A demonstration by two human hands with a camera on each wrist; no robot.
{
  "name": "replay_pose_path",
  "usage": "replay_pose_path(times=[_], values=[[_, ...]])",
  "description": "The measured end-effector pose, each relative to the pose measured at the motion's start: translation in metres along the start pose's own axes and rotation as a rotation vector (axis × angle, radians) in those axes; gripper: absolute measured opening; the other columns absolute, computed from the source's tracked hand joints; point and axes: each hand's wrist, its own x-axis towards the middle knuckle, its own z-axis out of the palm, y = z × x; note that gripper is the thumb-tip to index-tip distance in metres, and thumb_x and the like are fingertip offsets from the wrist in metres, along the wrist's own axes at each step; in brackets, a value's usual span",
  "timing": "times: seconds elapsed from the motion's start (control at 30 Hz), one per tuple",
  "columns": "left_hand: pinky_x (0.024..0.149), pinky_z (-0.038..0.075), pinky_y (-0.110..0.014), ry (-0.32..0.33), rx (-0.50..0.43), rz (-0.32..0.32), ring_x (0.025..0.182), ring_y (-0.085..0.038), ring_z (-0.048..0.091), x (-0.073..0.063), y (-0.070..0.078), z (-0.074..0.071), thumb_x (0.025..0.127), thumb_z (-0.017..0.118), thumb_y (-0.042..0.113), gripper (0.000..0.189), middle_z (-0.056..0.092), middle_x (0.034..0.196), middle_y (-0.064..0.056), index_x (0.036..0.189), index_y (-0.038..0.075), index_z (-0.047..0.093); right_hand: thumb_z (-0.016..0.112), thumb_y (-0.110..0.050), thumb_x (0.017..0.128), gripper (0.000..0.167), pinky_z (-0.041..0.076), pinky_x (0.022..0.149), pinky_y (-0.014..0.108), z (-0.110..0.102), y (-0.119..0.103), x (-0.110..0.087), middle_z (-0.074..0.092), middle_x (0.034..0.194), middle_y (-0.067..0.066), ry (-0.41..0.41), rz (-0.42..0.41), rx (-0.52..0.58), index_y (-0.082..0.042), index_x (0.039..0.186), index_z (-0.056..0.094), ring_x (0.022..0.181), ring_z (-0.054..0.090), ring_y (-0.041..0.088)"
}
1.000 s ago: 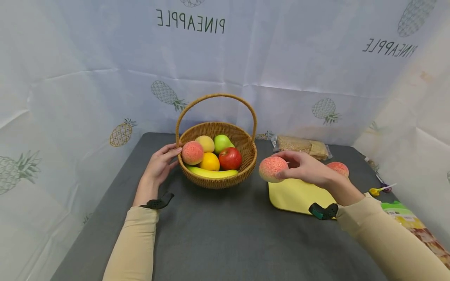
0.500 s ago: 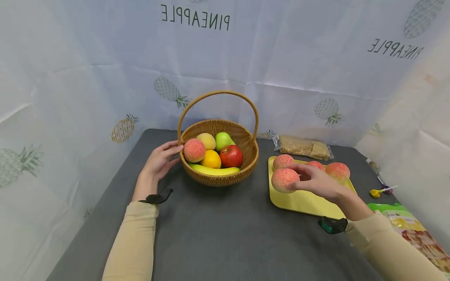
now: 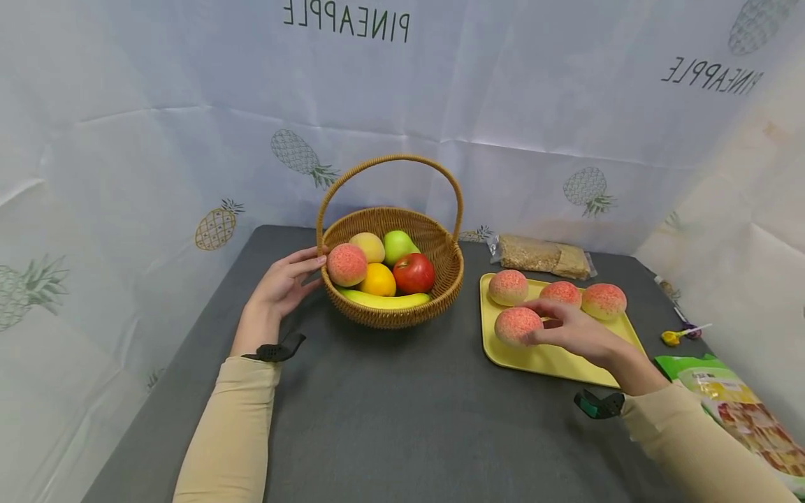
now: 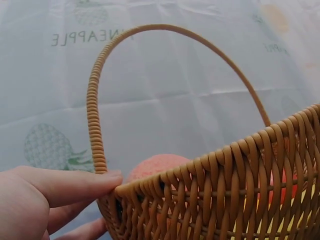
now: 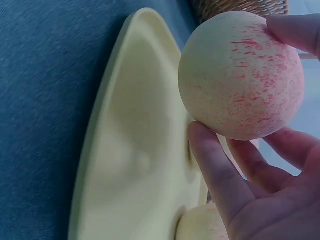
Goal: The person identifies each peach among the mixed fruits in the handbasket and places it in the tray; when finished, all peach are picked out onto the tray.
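Note:
My right hand (image 3: 581, 337) holds a pink-and-cream peach (image 3: 516, 326) by its sides, low over the front left of a yellow tray (image 3: 537, 359). In the right wrist view, thumb and fingers grip that peach (image 5: 240, 75) with the tray beside it. Three similar peaches sit along the tray's back, one of them at the right corner (image 3: 604, 301). My left hand (image 3: 281, 285) holds the wicker basket (image 3: 390, 319) at its left rim, by the foot of the handle. The basket carries a peach (image 3: 347, 264), a yellowish fruit (image 3: 368, 247), a pear (image 3: 399, 248), an orange (image 3: 378, 280), an apple (image 3: 414, 273) and a banana (image 3: 385, 300).
Behind the tray lies a clear bag of tan dry food (image 3: 541, 257). Lollipops (image 3: 676, 337) and a green-and-yellow food packet (image 3: 736, 412) are at the table's right edge. A pineapple-print curtain (image 3: 503, 105) hangs close behind and along both sides.
My right hand has carried the peach rightward and down, from beside the basket to low over the tray. The peaches at the tray's back have come into view. My left hand stays at the basket rim.

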Motion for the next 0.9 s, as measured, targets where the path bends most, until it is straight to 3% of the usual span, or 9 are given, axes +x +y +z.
replay_pose_path(times=[0.2,0.5,0.67,0.9], values=[[0.115,0.033,-0.046,-0.008,-0.008,0.006,0.143,-0.019,0.039,0.000,-0.002,0.001,0.101,0.068,0.014,0.049,0.049,0.146,-0.002,0.147,0.005,0.052,0.074,-0.022,0.094,0.064,0.052,0.096,0.045,0.003,0.008,-0.002,0.047,0.149,0.021,-0.011,-0.013,0.024,-0.006,0.150,0.049,0.129,0.054,0.042],[0.118,0.030,-0.048,0.012,0.014,0.016,0.144,-0.020,0.038,-0.001,-0.003,0.000,0.100,0.070,0.016,0.057,0.045,0.151,-0.005,0.151,0.003,0.048,0.075,-0.022,0.092,0.068,0.050,0.096,0.042,0.009,0.016,0.000,0.045,0.150,0.023,-0.027,0.003,0.034,-0.005,0.152,0.047,0.130,0.053,0.041],[0.118,0.031,-0.048,0.025,0.025,0.016,0.143,-0.020,0.039,-0.002,-0.002,0.002,0.099,0.072,0.018,0.059,0.043,0.152,-0.005,0.151,0.003,0.047,0.074,-0.025,0.094,0.069,0.050,0.097,0.042,0.011,0.015,0.002,0.048,0.148,0.019,-0.036,0.021,0.038,-0.007,0.153,0.044,0.130,0.053,0.037],[0.117,0.032,-0.048,0.029,0.025,0.012,0.142,-0.020,0.040,-0.001,-0.002,0.002,0.100,0.071,0.018,0.057,0.046,0.149,-0.004,0.150,0.004,0.048,0.073,-0.027,0.096,0.071,0.048,0.101,0.050,0.013,0.015,0.005,0.048,0.148,0.022,-0.021,0.026,0.038,-0.002,0.154,0.040,0.134,0.048,0.042]])
